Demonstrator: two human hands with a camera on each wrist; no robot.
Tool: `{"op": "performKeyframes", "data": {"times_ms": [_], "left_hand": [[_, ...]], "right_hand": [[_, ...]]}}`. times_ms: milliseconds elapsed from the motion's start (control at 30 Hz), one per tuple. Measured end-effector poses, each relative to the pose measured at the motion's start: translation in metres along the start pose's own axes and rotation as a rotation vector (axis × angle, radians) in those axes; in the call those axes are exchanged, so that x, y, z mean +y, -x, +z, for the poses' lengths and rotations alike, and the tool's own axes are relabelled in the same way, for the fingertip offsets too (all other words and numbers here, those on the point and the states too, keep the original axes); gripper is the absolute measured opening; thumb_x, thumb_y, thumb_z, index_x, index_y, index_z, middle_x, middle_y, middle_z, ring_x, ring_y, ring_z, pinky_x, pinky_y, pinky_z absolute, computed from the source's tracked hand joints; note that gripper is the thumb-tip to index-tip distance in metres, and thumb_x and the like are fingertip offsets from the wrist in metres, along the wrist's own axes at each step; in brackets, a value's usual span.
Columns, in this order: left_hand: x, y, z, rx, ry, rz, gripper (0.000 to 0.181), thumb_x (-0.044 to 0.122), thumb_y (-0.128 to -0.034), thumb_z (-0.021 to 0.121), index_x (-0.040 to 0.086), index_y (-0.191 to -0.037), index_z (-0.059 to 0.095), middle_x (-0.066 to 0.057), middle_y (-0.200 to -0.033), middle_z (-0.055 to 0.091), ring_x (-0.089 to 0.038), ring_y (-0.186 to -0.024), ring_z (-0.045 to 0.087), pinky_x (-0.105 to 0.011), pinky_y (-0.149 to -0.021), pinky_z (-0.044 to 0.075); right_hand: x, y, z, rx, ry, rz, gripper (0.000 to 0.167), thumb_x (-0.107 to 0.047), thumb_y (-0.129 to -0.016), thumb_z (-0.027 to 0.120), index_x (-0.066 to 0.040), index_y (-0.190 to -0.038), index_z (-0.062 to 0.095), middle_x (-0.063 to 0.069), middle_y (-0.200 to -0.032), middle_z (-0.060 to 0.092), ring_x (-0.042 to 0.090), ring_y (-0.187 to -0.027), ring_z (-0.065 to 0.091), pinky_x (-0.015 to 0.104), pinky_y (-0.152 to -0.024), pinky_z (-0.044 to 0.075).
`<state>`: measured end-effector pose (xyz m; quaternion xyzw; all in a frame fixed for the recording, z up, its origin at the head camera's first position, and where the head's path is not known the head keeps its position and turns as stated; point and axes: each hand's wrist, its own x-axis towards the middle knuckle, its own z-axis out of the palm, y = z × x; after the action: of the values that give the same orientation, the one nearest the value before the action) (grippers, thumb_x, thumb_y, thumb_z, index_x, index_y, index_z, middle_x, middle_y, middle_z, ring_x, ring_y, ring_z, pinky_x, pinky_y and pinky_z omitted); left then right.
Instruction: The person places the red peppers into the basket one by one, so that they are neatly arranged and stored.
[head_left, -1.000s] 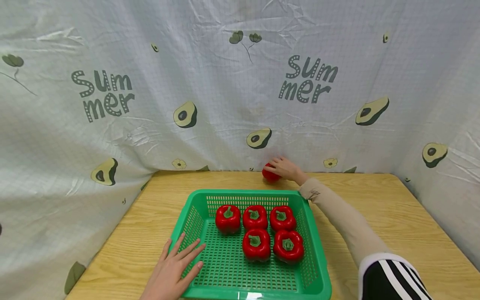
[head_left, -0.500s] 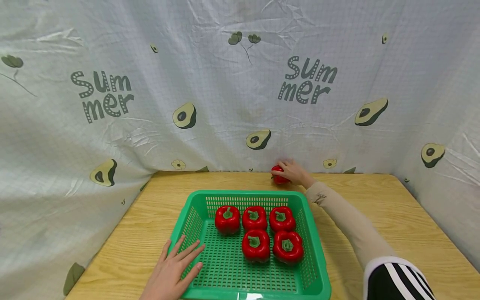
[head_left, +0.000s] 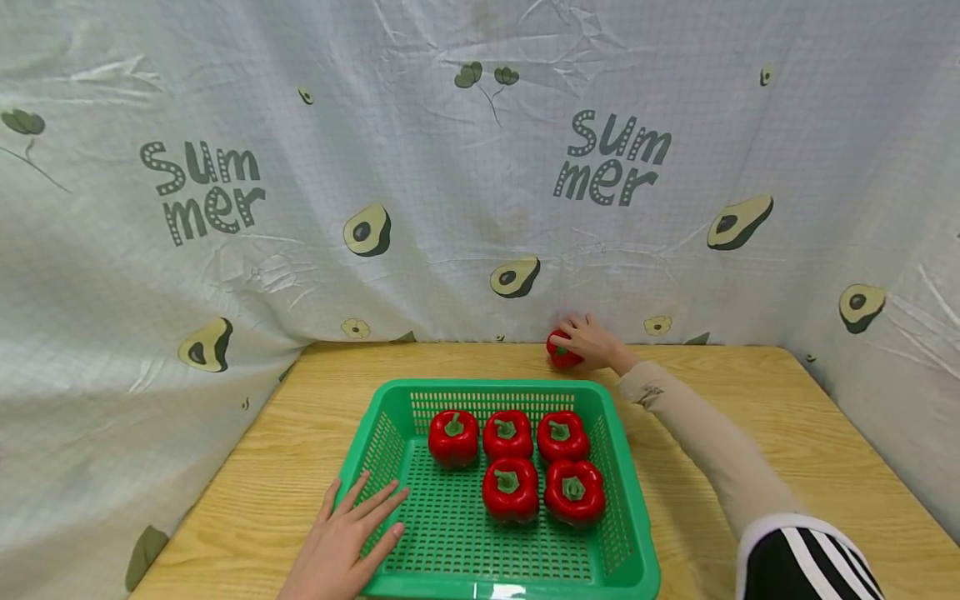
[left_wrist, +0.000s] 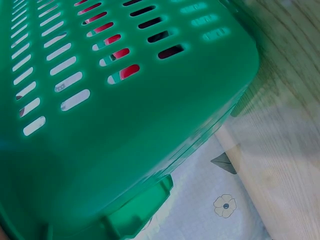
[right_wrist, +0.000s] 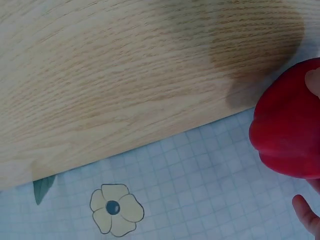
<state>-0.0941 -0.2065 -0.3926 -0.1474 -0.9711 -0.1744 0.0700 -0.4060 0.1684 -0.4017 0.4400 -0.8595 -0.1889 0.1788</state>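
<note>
At the table's back edge my right hand (head_left: 591, 343) grips a red bell pepper (head_left: 562, 358), with fingers over its top and side. In the right wrist view the same bell pepper (right_wrist: 287, 122) fills the right edge, and a fingertip (right_wrist: 303, 210) shows below it. My left hand (head_left: 341, 542) rests on the left rim of a green plastic basket (head_left: 632, 500), fingers spread and straight. Inside the basket stand several red bell peppers (head_left: 510, 490) with green stems, grouped toward the back and right. The left wrist view shows only the slotted basket wall (left_wrist: 135, 115), without the hand.
The basket stands on a wooden table (head_left: 750, 408). A white cloth (head_left: 420, 167) printed with avocados and lettering hangs behind the table and along both sides. My right sleeve (head_left: 697, 442) passes just right of the basket.
My right hand and the bell pepper have shifted a little to the right along the back edge, and the pepper has turned, showing its stem. My left hand has stayed in place.
</note>
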Motion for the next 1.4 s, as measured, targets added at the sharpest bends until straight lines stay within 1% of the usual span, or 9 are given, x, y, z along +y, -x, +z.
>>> {"op": "performKeyframes", "data": {"times_ms": [167, 400, 600, 733, 833, 1000, 1167, 1400], "left_hand": [[0.0, -0.001, 0.001, 0.014, -0.004, 0.012, 0.039, 0.042, -0.0875, 0.05, 0.023, -0.121, 0.057, 0.001, -0.123, 0.058, -0.034, -0.126, 0.039, -0.06, -0.102, 0.015], [-0.001, -0.001, 0.001, 0.032, -0.006, 0.017, 0.038, 0.042, -0.0874, 0.05, 0.024, -0.12, 0.058, 0.001, -0.122, 0.059, -0.034, -0.126, 0.039, -0.058, -0.103, 0.015], [-0.002, -0.001, 0.001, 0.026, -0.006, 0.015, 0.038, 0.042, -0.0875, 0.05, 0.024, -0.121, 0.058, 0.001, -0.123, 0.058, -0.034, -0.126, 0.039, -0.058, -0.103, 0.014], [-0.003, 0.0, 0.001, 0.029, -0.005, 0.018, 0.038, 0.041, -0.0875, 0.05, 0.025, -0.121, 0.058, 0.001, -0.123, 0.058, -0.034, -0.126, 0.04, -0.059, -0.103, 0.015], [-0.003, 0.0, 0.001, 0.032, -0.004, 0.022, 0.038, 0.041, -0.0876, 0.05, 0.024, -0.121, 0.057, 0.001, -0.123, 0.058, -0.034, -0.126, 0.04, -0.059, -0.102, 0.015], [-0.003, 0.001, 0.001, 0.028, -0.003, 0.024, 0.039, 0.042, -0.0876, 0.049, 0.023, -0.121, 0.057, 0.0, -0.123, 0.058, -0.035, -0.125, 0.04, -0.059, -0.102, 0.016], [-0.003, 0.002, 0.001, 0.024, -0.006, 0.023, 0.04, 0.042, -0.0874, 0.049, 0.023, -0.121, 0.057, 0.0, -0.123, 0.058, -0.035, -0.126, 0.04, -0.059, -0.101, 0.016], [-0.003, 0.002, 0.002, 0.034, -0.01, 0.026, 0.039, 0.041, -0.0869, 0.051, 0.023, -0.121, 0.057, 0.001, -0.123, 0.058, -0.034, -0.125, 0.04, -0.059, -0.101, 0.017]], "right_hand": [[0.003, 0.005, -0.006, 0.035, 0.019, -0.022, 0.063, -0.044, -0.066, 0.075, -0.018, -0.116, 0.047, 0.014, -0.114, 0.047, 0.032, -0.099, 0.044, 0.051, -0.074, 0.045], [0.005, 0.01, -0.019, 0.073, 0.067, -0.087, 0.07, -0.05, -0.067, 0.071, -0.019, -0.125, 0.046, 0.014, -0.116, 0.047, 0.031, -0.096, 0.045, 0.046, -0.069, 0.045], [0.003, 0.017, -0.035, 0.085, 0.106, -0.116, 0.073, -0.044, -0.066, 0.073, -0.019, -0.128, 0.045, 0.011, -0.112, 0.048, 0.027, -0.095, 0.044, 0.041, -0.068, 0.046], [0.0, 0.024, -0.051, 0.107, 0.07, -0.107, 0.072, -0.039, -0.067, 0.073, -0.017, -0.13, 0.045, 0.011, -0.111, 0.049, 0.027, -0.095, 0.045, 0.04, -0.07, 0.046], [-0.002, 0.03, -0.062, 0.106, 0.036, -0.089, 0.072, -0.035, -0.067, 0.073, -0.016, -0.13, 0.045, 0.011, -0.111, 0.049, 0.027, -0.096, 0.046, 0.04, -0.072, 0.046], [-0.003, 0.042, -0.075, 0.098, 0.04, -0.074, 0.072, -0.038, -0.067, 0.072, -0.016, -0.129, 0.044, 0.011, -0.112, 0.049, 0.026, -0.097, 0.046, 0.038, -0.074, 0.047], [-0.007, 0.052, -0.086, 0.136, -0.001, -0.062, 0.071, -0.036, -0.067, 0.073, -0.014, -0.128, 0.045, 0.012, -0.111, 0.05, 0.027, -0.097, 0.046, 0.039, -0.073, 0.047], [-0.017, 0.065, -0.1, 0.193, 0.019, -0.052, 0.072, -0.04, -0.066, 0.072, -0.014, -0.127, 0.044, 0.012, -0.109, 0.051, 0.027, -0.095, 0.046, 0.038, -0.076, 0.045]]}}
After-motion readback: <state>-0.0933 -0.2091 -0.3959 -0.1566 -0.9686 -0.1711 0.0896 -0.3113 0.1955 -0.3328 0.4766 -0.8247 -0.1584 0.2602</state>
